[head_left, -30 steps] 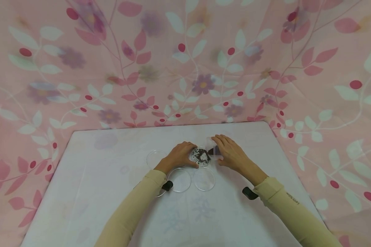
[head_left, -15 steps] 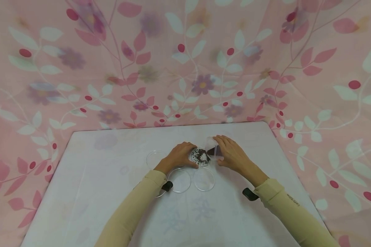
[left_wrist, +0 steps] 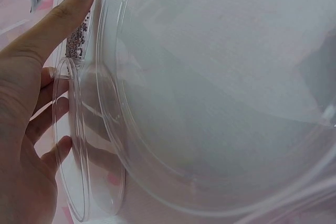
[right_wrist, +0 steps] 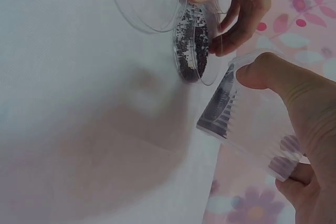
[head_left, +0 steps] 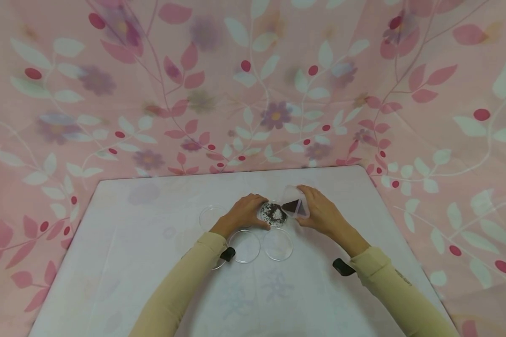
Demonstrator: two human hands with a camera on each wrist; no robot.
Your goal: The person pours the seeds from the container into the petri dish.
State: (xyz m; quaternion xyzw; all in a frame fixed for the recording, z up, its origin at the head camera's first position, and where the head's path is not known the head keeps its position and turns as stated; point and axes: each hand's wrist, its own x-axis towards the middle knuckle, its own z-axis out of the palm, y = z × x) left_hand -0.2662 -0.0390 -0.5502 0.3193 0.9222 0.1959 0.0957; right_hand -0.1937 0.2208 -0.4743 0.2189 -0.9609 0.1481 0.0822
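Note:
Dark small grains are scattered over the floor of a clear petri dish [head_left: 277,215], leaving a pale patch in its middle. My left hand [head_left: 245,211] holds this dish from its left side, thumb at the near edge and fingers at the far edge. In my right hand [head_left: 322,211] is a clear plastic box [head_left: 294,193], tilted, with dark grains [head_left: 291,206] gathered at its lower corner. That corner hangs at the dish's right edge; in the right wrist view a small gap shows between them. Ribbed lines mark the box wall [right_wrist: 252,114].
Two more clear petri dishes [head_left: 245,246] lie in front of the grain dish. Another petri dish [head_left: 211,216] lies to the left, partly behind my left hand, and one more shows under the left wrist. A white cloth covers the table [head_left: 130,262]; floral fabric [head_left: 236,93] hangs behind.
My right hand has shifted slightly to the right, and the box has turned so more of its inside and grains shows. The left hand and the dish stay in place.

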